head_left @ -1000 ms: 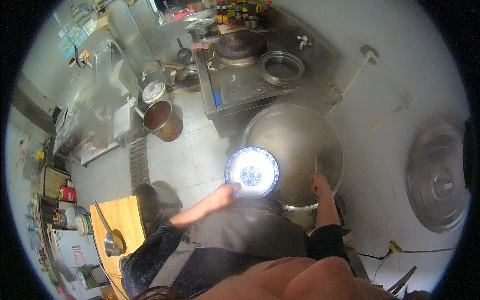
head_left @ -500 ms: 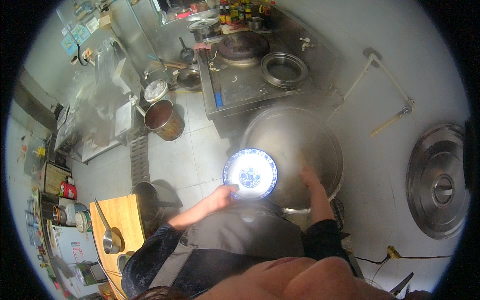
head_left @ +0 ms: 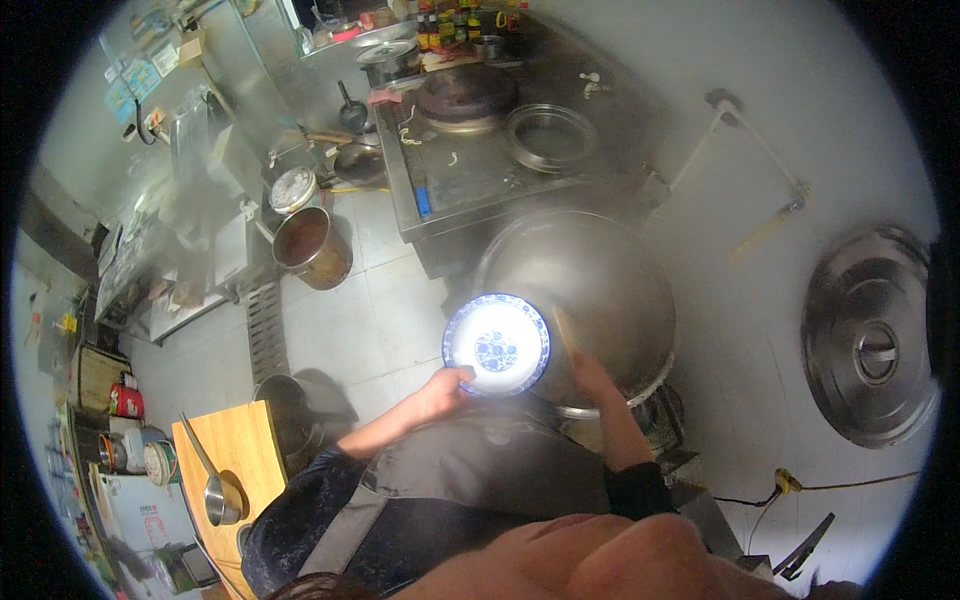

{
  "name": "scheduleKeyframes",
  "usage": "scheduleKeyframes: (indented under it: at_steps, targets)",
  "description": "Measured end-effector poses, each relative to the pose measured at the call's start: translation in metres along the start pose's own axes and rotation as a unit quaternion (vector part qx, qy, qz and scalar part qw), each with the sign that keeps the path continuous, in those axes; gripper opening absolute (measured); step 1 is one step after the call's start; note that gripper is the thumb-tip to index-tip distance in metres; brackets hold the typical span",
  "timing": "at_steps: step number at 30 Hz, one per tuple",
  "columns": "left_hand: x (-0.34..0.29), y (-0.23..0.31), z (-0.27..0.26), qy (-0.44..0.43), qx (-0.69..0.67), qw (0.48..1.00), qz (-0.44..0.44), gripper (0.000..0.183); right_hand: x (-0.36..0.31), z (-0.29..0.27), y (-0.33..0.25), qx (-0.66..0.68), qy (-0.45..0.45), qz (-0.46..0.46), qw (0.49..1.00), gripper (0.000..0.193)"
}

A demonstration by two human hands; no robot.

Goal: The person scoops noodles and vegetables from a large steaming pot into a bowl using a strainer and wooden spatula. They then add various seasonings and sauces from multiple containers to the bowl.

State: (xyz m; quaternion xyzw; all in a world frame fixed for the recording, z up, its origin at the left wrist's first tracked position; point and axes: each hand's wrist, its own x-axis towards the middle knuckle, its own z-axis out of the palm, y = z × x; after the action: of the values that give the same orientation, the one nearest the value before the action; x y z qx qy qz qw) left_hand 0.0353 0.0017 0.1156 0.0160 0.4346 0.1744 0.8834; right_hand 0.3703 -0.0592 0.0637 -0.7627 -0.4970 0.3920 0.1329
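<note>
My left hand (head_left: 443,392) is closed on the near rim of a round white bowl with blue patterns (head_left: 497,346); its thumb lies over the edge. The bowl looks empty and is held level beside a large steaming pot (head_left: 625,265). Over the pot's near side, my right hand (head_left: 594,379) is closed round a thin tan wooden stick (head_left: 565,332) that slants up toward the bowl. Steam blurs the stick's ends and hides most of what is in the pot.
Beyond the pot is a steel stove (head_left: 470,190) with a metal ring (head_left: 552,138). A large lid (head_left: 868,340) leans at the right wall. Left are a bucket (head_left: 313,250) and a wooden board (head_left: 245,455) bearing a long-handled ladle (head_left: 222,500).
My right hand has moved left and nearer across the pot, and the wooden stick now shows beside the bowl. The bowl stays almost in place in my left hand.
</note>
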Motion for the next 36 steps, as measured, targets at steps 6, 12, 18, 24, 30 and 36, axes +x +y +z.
scheduleKeyframes:
  at_steps: [6, 12, 18, 24, 30, 36]
  targets:
    - [0.016, 0.0, -0.019, -0.013, -0.003, 1.0, 0.009, 0.043, -0.053, 0.011, -0.028, 0.05, 0.018, -0.034, 0.998, 0.046]
    - [0.014, 0.004, -0.008, -0.006, -0.01, 1.0, 0.009, 0.047, -0.081, 0.015, -0.043, 0.055, -0.166, 0.105, 0.979, 0.058]
    - [-0.019, 0.009, 0.018, -0.06, -0.038, 0.997, -0.022, 0.048, -0.078, 0.051, -0.041, 0.041, -0.243, -0.12, 0.962, 0.052]
    - [-0.043, 0.001, 0.034, -0.094, 0.004, 0.995, 0.017, 0.046, -0.084, 0.057, -0.069, 0.063, -0.208, -0.246, 0.945, 0.048]
    - [-0.047, 0.001, 0.036, -0.135, 0.002, 0.991, -0.006, 0.052, -0.078, 0.069, -0.101, 0.258, -0.278, -0.212, 0.901, 0.036]
    - [-0.052, 0.0, 0.039, -0.089, 0.007, 0.996, 0.027, 0.049, -0.071, 0.048, -0.1, 0.243, -0.325, -0.275, 0.872, 0.028]
